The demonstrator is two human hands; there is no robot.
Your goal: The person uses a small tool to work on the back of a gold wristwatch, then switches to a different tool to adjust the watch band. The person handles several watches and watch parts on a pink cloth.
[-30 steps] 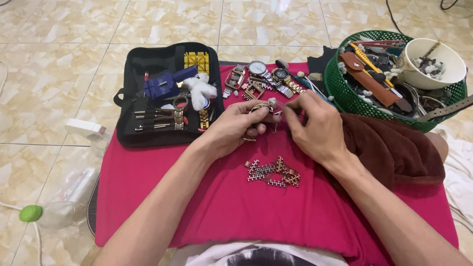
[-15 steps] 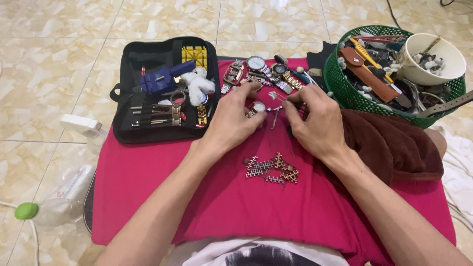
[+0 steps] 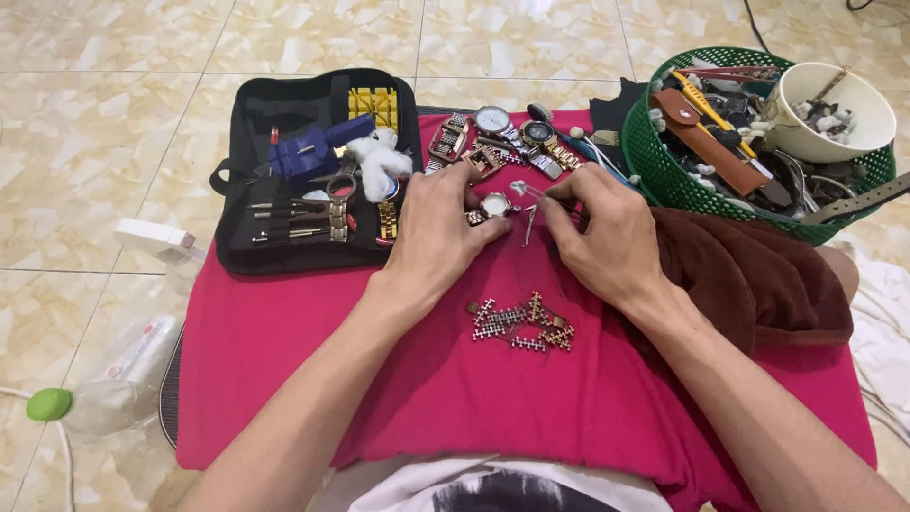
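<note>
A small watch head point(image 3: 495, 204) sits on the red cloth point(image 3: 379, 379), pinned under my left hand point(image 3: 438, 232)'s fingertips. My right hand point(image 3: 607, 237) pinches a thin metal tool point(image 3: 531, 216) just beside it. I judge the strap work midway: loose band links point(image 3: 521, 322) lie near my wrists. The black tool case point(image 3: 313, 171) and green basket point(image 3: 654, 161) hem both sides; room stays toward me.
</note>
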